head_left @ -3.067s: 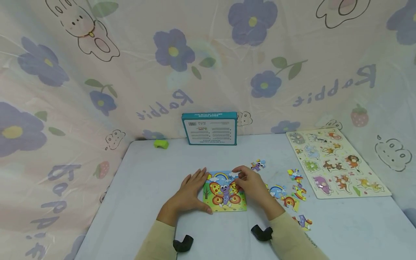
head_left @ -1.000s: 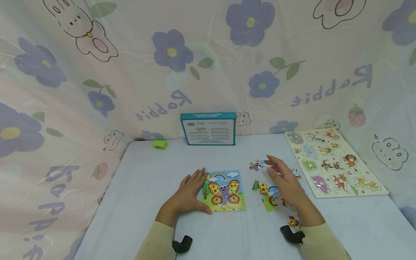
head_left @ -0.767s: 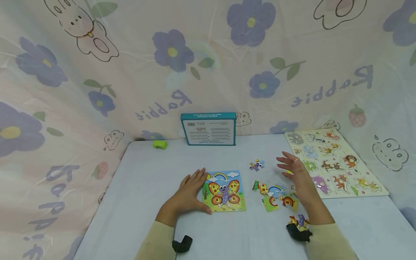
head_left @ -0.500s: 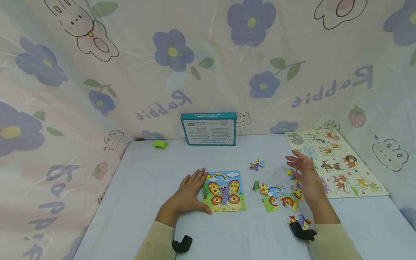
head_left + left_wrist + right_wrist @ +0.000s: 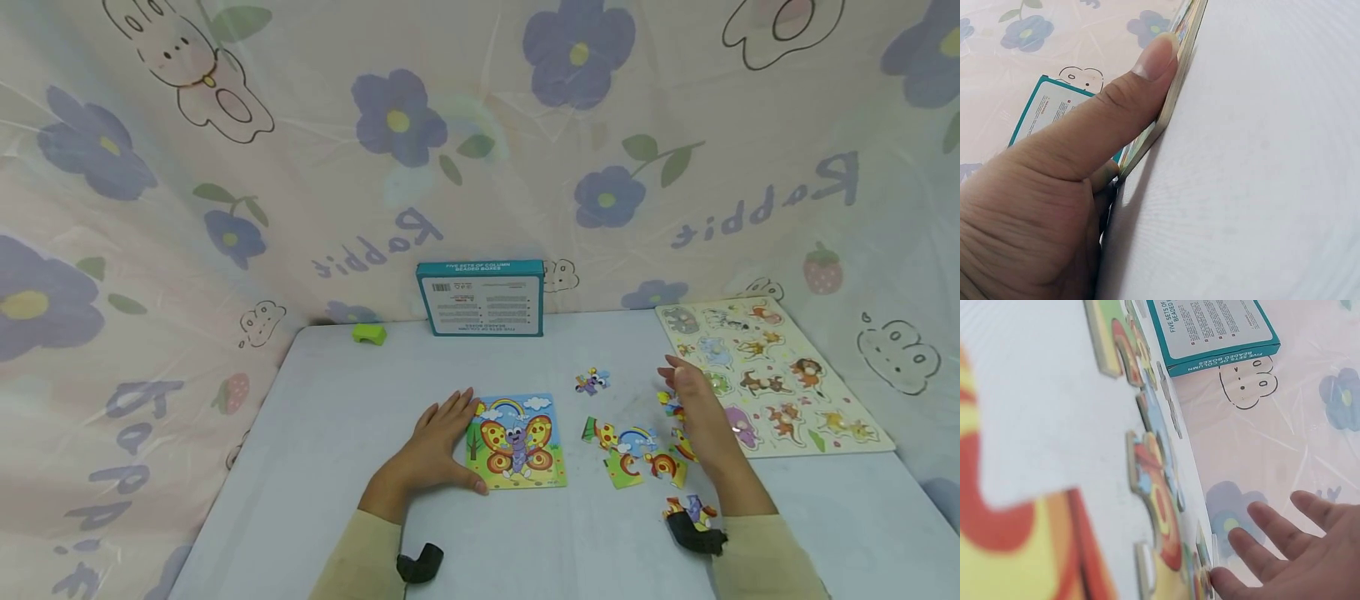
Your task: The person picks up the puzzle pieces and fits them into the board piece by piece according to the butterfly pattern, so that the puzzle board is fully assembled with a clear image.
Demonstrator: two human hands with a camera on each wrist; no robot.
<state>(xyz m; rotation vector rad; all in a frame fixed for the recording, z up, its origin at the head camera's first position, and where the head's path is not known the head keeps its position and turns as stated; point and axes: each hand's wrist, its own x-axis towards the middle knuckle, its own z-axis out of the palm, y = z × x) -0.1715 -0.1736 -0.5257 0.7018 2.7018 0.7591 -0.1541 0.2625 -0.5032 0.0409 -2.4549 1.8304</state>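
Observation:
A square butterfly picture puzzle [image 5: 517,440] lies flat on the table in the head view. My left hand [image 5: 431,450] rests along its left side with straight, spread fingers. In the left wrist view the thumb [image 5: 1110,112] lies on the puzzle's edge. My right hand [image 5: 702,412] is held over the right-hand group of loose jigsaw pieces, fingers apart and nothing in them. Pieces near it include a rainbow piece [image 5: 637,439], a red spiral piece [image 5: 665,468] and a yellow one [image 5: 670,404], partly hidden by the hand. A purple butterfly-face piece [image 5: 592,382] lies apart, farther back.
A white-and-teal box [image 5: 482,298] stands at the back against the patterned curtain. A green block [image 5: 369,333] lies at the back left. An animal peg board [image 5: 776,375] covers the right side, close to my right hand. Another piece [image 5: 693,510] lies by my right wrist.
My right hand has left the puzzle's upper right and moved right, over the loose pieces. Most recently its fingers have dipped and drawn in slightly. The left hand stays in place.

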